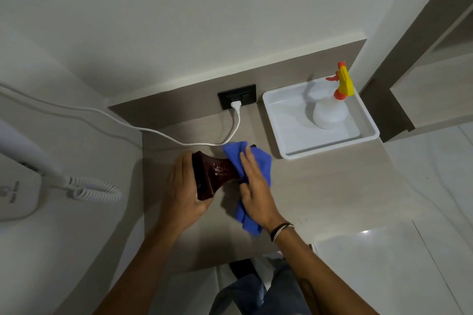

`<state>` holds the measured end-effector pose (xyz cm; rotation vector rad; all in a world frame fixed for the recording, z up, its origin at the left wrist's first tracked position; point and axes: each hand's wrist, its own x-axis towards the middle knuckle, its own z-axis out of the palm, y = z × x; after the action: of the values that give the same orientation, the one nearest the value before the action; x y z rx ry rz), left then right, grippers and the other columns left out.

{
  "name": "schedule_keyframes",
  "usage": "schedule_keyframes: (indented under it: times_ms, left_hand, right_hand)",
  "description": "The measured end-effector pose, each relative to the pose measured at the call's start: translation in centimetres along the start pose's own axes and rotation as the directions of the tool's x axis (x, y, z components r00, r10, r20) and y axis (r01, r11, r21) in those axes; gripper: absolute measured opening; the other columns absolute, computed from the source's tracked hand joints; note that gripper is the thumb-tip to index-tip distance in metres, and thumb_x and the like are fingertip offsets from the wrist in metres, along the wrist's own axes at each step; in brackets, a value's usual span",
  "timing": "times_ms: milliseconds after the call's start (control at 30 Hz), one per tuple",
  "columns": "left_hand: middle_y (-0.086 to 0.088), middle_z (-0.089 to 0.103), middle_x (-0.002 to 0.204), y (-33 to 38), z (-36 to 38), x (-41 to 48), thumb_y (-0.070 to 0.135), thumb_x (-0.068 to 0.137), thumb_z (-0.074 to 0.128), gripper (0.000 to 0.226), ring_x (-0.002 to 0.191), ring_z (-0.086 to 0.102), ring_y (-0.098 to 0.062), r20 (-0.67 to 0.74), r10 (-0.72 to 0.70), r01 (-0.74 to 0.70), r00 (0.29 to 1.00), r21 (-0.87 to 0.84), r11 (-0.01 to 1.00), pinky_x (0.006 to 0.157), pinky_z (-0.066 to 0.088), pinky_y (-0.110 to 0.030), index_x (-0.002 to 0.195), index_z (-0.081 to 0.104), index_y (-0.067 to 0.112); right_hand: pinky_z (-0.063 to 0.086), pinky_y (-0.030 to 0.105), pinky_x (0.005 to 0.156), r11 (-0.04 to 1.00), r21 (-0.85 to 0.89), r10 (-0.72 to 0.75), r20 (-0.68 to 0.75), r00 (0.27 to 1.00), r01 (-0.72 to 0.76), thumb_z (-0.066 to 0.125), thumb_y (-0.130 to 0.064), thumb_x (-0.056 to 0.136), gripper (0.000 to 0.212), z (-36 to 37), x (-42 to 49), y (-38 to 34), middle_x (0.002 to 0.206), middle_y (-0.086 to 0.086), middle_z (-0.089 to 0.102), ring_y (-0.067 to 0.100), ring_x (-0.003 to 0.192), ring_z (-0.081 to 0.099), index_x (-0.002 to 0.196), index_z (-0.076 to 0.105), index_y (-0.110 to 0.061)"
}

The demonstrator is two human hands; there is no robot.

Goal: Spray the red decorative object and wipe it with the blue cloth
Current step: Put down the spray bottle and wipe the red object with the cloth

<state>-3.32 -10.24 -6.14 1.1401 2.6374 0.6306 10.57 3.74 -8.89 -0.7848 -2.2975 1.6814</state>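
Note:
The dark red glossy decorative object (213, 174) lies tilted on its side above the beige counter (320, 186). My left hand (183, 186) grips its square base end. The blue cloth (243, 163) is wrapped over the object's other end, and my right hand (252, 184) presses it around the object. Part of the cloth hangs down below my right wrist. That end of the object is hidden under the cloth. The spray bottle (331, 107), white with a yellow and orange trigger head, stands untouched in a white tray (286, 140) at the back right.
A white cable (163, 133) runs across the counter's back from a plug in a black wall socket (236, 97). A white wall-mounted device with a coiled cord (97, 190) sits at the left. The counter's front edge is near my legs; glossy floor tiles lie to the right.

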Motion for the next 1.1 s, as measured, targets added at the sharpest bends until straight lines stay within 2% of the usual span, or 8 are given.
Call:
schedule_keyframes:
  times_ms: [167,267,367,567,833,900,967,1100]
  left_hand:
    - [-0.040,0.062,0.136,-1.2,-0.5,-0.1,0.002,0.072,0.091,0.076,0.127,0.061,-0.057,0.107,-0.078,0.065,0.991,0.121,0.991,0.107,0.049,-0.062,0.137,0.058,-0.016]
    - [-0.031,0.067,0.124,-1.3,-0.3,-0.2,0.007,0.057,0.101,0.090,0.114,0.067,-0.047,0.041,-0.016,0.014,0.999,0.061,0.998,0.096,0.054,-0.052,0.135,0.056,-0.004]
    - [-0.022,0.057,0.138,-0.9,-0.6,0.5,0.015,0.058,0.100,0.108,0.126,0.051,-0.032,-0.009,-0.008,0.008,1.000,-0.033,0.999,0.105,0.042,-0.037,0.149,0.042,0.004]
    - [-0.012,0.059,0.143,-0.1,-0.3,0.9,0.025,0.078,0.083,0.084,0.130,0.060,-0.029,0.039,-0.044,0.048,0.998,-0.134,0.990,0.109,0.049,-0.046,0.152,0.047,0.009]
    - [-0.018,0.052,0.149,-0.3,-0.1,0.6,0.026,0.066,0.094,0.108,0.135,0.052,-0.034,0.073,-0.152,0.160,0.986,-0.118,0.980,0.108,0.039,-0.034,0.157,0.040,0.004]
    - [-0.019,0.053,0.151,0.3,-0.5,0.7,0.047,0.074,0.074,0.098,0.138,0.053,-0.034,0.103,-0.145,0.160,0.984,-0.154,0.975,0.110,0.037,-0.032,0.156,0.043,0.002]
    - [-0.021,0.054,0.153,0.4,-0.6,0.4,0.051,0.080,0.058,0.091,0.141,0.054,-0.036,0.109,-0.136,0.152,0.985,-0.159,0.975,0.116,0.035,-0.032,0.155,0.046,0.001]
    - [-0.022,0.051,0.153,-1.0,-0.1,-0.2,0.019,0.068,0.094,0.105,0.140,0.050,-0.038,0.074,-0.177,0.184,0.981,-0.113,0.976,0.113,0.033,-0.027,0.156,0.041,0.000]
  right_hand:
    - [0.018,0.039,0.137,0.925,-0.060,-0.362,0.155,0.919,0.375,0.038,0.011,0.091,0.093,4.4,-2.0,-3.3,0.183,0.003,-0.004,0.023,0.170,0.002,0.173,0.006,-0.020]
    - [0.036,0.046,0.131,0.972,-0.102,-0.202,0.094,0.975,0.211,0.031,-0.016,0.113,0.065,1.9,-0.4,-0.8,0.180,0.005,0.021,0.017,0.164,0.030,0.172,0.009,-0.035]
    - [0.009,0.052,0.137,0.959,-0.282,-0.028,0.010,1.000,0.030,0.040,0.010,0.108,0.076,-0.5,1.4,1.9,0.181,0.004,-0.007,0.026,0.169,-0.006,0.171,0.006,-0.013]
    - [0.005,0.046,0.138,0.939,-0.114,-0.308,0.132,0.942,0.323,0.039,0.018,0.088,0.101,4.1,-0.3,-1.3,0.182,-0.003,-0.008,0.024,0.170,-0.005,0.173,0.003,-0.023]
    - [0.015,0.058,0.136,0.987,-0.152,-0.058,-0.050,0.997,0.050,0.043,0.004,0.109,0.070,1.2,1.1,0.5,0.179,0.004,0.016,0.028,0.166,0.020,0.171,0.017,-0.012]
    - [0.015,0.044,0.137,0.987,-0.070,-0.147,-0.004,0.989,0.146,0.034,-0.013,0.115,0.063,3.8,0.1,-1.5,0.179,-0.004,0.014,0.020,0.166,0.022,0.172,0.010,-0.026]
    - [0.005,0.034,0.138,0.938,-0.086,-0.327,0.102,0.939,0.336,0.035,0.003,0.105,0.083,5.4,-1.1,-2.1,0.182,-0.005,-0.004,0.019,0.170,0.002,0.173,-0.002,-0.027]
    - [0.005,0.048,0.139,0.927,-0.256,-0.247,0.129,0.960,0.273,0.048,0.010,0.100,0.091,2.2,0.4,1.5,0.182,-0.003,-0.006,0.018,0.169,-0.006,0.171,0.001,-0.021]
